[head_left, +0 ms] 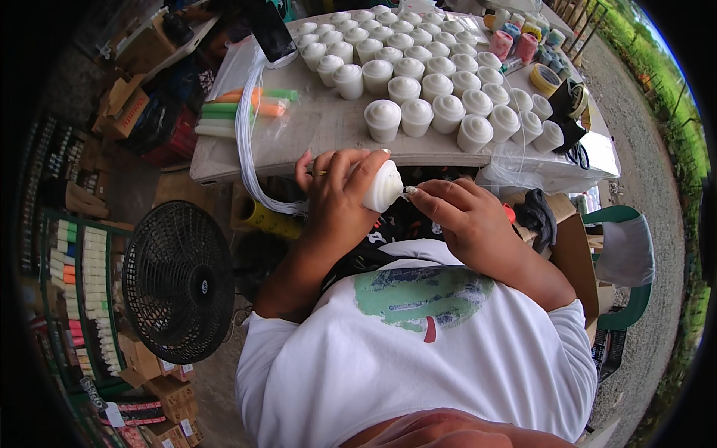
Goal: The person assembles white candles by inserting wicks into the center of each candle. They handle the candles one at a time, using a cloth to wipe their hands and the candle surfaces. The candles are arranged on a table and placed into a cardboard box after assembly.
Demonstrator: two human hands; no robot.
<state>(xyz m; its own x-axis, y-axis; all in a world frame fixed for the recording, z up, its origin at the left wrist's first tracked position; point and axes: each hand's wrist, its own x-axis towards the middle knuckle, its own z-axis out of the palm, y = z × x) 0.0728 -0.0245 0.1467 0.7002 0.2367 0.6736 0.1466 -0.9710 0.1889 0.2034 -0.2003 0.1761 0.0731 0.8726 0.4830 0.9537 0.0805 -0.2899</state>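
My left hand point(336, 183) is wrapped round a squat white candle point(382, 187), held on its side just off the table's front edge with its swirled, pointed top facing right. At that tip my right hand point(470, 213) pinches a small, thin, dark thing, too small to name. Rows of similar white candles point(383, 119) stand upright on the table point(321, 138) beyond my hands. To the left, a long bundle of white wicks point(249, 127) hangs over the table edge beside my left wrist.
Green, orange and white candle sticks point(254, 108) lie at the table's left, near a dark phone point(270, 33). Tape rolls point(545, 78) and red spools point(526, 48) sit at the right. A black fan point(179, 284) and candle shelves point(89, 276) stand left; a green chair point(631, 310) stands right.
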